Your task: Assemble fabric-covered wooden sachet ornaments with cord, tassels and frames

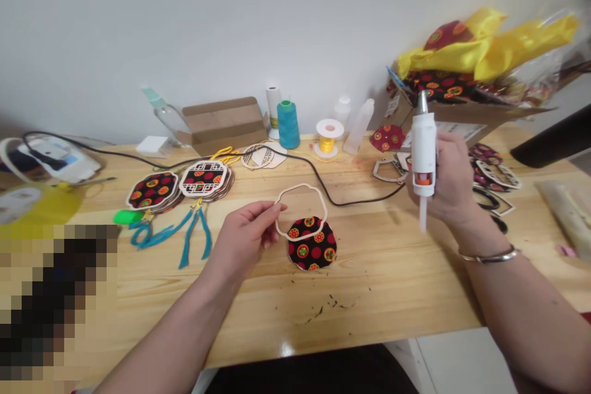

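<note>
Patterned fabric piece lies on the tabletop, lobed edge, about as wide as it is long; no clear long axis. Pale outline frame at its 11-to-12 o'clock, lower edge crossing the fabric's upper part in view. Cannot tell whether the two touch.

Left hand pinches the frame's 9 o'clock side between thumb and fingers. Fabric lies between 3 and 4 o'clock from this hand, just beside it; clearly the nearer of the two.

Right hand well apart, toward 1 to 2 o'clock from the fabric, wrapped round a white glue gun. Gun's long axis runs 12 to 6: nozzle up at 12, glue stick out at 6, so the nozzle faces away from the fabric. Trigger finger hidden.

Farther out, toward 10 o'clock: framed fabric pieces in a stack, teal tassels below.
</note>
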`<state>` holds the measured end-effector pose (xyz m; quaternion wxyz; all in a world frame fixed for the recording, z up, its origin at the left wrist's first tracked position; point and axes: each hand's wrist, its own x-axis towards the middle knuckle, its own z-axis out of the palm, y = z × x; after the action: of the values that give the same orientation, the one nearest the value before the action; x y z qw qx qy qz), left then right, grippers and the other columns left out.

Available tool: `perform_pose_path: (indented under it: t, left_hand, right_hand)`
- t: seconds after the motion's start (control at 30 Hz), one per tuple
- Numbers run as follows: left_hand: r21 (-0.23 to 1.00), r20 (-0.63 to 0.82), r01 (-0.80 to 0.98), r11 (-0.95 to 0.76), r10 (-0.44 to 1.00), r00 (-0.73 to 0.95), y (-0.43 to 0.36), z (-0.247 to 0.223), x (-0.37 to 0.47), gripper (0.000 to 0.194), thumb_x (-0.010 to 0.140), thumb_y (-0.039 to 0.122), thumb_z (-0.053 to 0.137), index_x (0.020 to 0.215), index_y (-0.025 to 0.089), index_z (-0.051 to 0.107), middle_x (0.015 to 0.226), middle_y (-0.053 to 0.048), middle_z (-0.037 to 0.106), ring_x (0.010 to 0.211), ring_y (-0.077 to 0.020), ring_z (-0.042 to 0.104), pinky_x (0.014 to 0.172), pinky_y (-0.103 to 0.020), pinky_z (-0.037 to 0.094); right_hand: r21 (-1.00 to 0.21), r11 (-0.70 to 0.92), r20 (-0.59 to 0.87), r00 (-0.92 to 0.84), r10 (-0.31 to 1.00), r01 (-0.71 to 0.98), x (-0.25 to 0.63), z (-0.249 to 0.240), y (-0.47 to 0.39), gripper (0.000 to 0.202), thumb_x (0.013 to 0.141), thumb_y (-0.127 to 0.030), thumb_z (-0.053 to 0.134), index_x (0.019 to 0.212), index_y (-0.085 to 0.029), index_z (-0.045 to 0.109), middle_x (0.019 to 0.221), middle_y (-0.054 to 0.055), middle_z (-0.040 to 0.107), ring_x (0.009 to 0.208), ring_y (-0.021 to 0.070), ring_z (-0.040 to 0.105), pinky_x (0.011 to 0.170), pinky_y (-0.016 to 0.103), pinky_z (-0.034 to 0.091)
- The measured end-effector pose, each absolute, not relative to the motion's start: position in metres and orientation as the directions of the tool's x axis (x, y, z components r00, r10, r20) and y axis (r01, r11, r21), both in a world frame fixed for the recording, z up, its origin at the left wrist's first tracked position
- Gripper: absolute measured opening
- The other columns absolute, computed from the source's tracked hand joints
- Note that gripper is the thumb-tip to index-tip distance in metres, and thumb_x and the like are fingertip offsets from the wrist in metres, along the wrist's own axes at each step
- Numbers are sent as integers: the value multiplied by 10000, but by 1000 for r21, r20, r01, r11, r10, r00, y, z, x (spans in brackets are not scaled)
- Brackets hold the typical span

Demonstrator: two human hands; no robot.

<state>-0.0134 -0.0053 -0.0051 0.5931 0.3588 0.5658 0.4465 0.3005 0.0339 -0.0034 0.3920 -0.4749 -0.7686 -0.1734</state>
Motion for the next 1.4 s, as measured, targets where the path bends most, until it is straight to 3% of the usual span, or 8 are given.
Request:
perform_pose_path:
  t: [0.37,0.63,0.73,0.83,0.9,0.97,1.2,1.4]
  left_hand:
    - [835,-408,-411,365,913,-19,-2,-4,-19,216,624,241,765,776,99,707,609,28,544,408,-4,430,342,-116,237]
    - [830,-409,-419,367,913,-10,-2,-4,-18,206,627,235,765,764,91,709,630,12,560,421,-4,431,350,-117,248]
    - [831,-406,-416,370,914,2,-3,-6,-18,206,632,245,764,762,96,709,625,14,554,418,-5,426,352,-121,249]
    - [841,-395,-398,365,919,9,-4,-7,-18,206,638,252,759,769,100,710,613,17,546,417,-9,422,351,-129,241]
    - [848,-388,-388,361,921,10,-3,-7,-18,209,639,255,757,772,101,710,604,17,543,417,-12,419,349,-135,233]
    - [849,-388,-389,358,922,1,-3,-6,-18,214,633,253,760,772,99,709,609,16,546,419,-12,419,348,-136,231]
    - [835,-396,-419,355,918,-11,-3,-3,-19,202,628,243,761,765,104,710,622,18,540,426,-7,421,354,-124,243]
    - [844,-398,-390,368,917,4,-4,-4,-19,210,636,259,756,769,103,714,616,19,541,409,-4,410,343,-128,227]
  right_hand:
    - [-211,588,704,-296,646,781,281,2,25,137,790,-298,639,888,-204,619,926,123,590,816,258,574,676,395,471]
    - [-359,744,464,-584,666,563,253,6,30,187,811,-394,620,813,-207,621,897,71,618,836,206,578,710,338,474]
    - [-231,709,488,-551,677,666,264,10,42,203,835,-399,585,820,-199,618,907,87,619,829,220,558,714,360,457]
    - [-52,560,633,-406,659,827,278,14,51,159,867,-325,539,852,-193,626,906,115,614,854,260,531,732,405,420]
    - [-26,527,710,-355,608,850,282,11,52,118,860,-275,544,869,-196,631,910,120,605,872,275,520,744,419,404]
    - [-48,588,699,-393,597,808,278,6,48,100,847,-261,564,892,-205,634,913,103,597,865,262,524,737,404,410]
    - [-183,735,410,-629,661,653,256,-10,37,181,887,-294,513,827,-169,630,906,100,600,861,223,527,738,361,428]
    - [-290,718,471,-559,682,633,266,-6,39,210,791,-403,639,780,-193,637,884,82,612,829,225,542,729,372,430]
